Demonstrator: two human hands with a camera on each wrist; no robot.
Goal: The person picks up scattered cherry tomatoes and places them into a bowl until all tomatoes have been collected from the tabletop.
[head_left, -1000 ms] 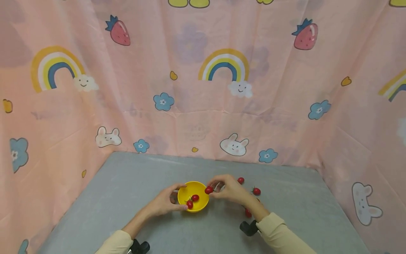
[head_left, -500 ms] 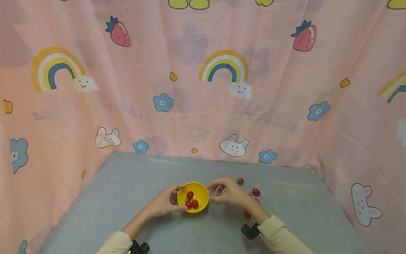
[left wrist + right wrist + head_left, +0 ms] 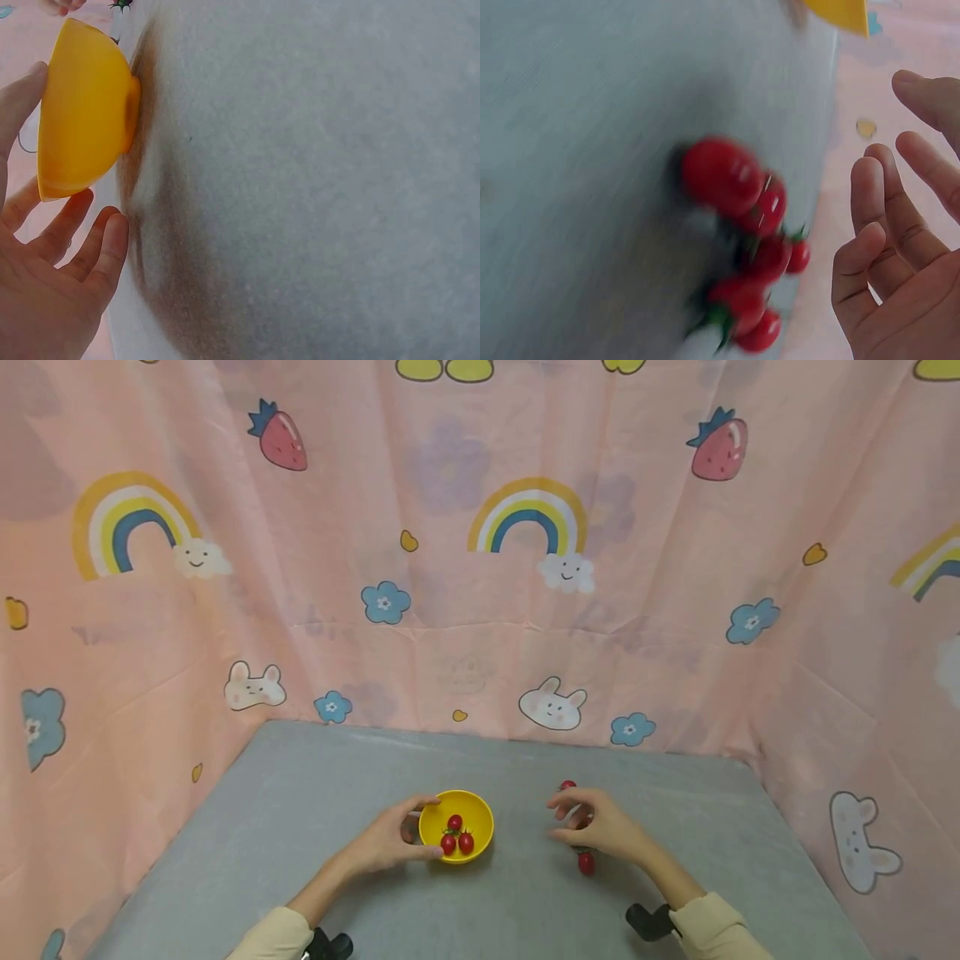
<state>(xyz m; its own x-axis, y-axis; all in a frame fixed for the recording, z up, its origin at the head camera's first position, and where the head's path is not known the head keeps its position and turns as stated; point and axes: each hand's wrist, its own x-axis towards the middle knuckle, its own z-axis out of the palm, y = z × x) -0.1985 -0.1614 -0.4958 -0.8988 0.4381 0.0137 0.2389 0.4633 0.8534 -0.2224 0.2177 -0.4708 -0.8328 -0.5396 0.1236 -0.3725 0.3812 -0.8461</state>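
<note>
A yellow bowl (image 3: pixel 477 817) stands on the grey table with 3 cherry tomatoes (image 3: pixel 466 842) inside. My left hand (image 3: pixel 386 839) holds its left side, thumb at the near rim and fingers at the far one; in the left wrist view the thumb touches the bowl (image 3: pixel 82 112). Off to the bowl's right, my right hand (image 3: pixel 600 822) hovers with bent, parted fingers and nothing between them. Loose cherry tomatoes (image 3: pixel 586 863) lie beneath and around it, partly hidden in the head view. Several of them, some with green stems, show as a cluster of tomatoes (image 3: pixel 720 174) in the right wrist view.
The grey tabletop (image 3: pixel 337 768) spreads around the bowl. A pink printed curtain (image 3: pixel 465 635) closes off the back and both sides. Black wrist mounts (image 3: pixel 649 922) stick out near the sleeve cuffs.
My right hand let a cherry tomato go into the bowl, then moved right over the loose ones. The tomatoes inside shifted slightly. My left hand stayed on the bowl.
</note>
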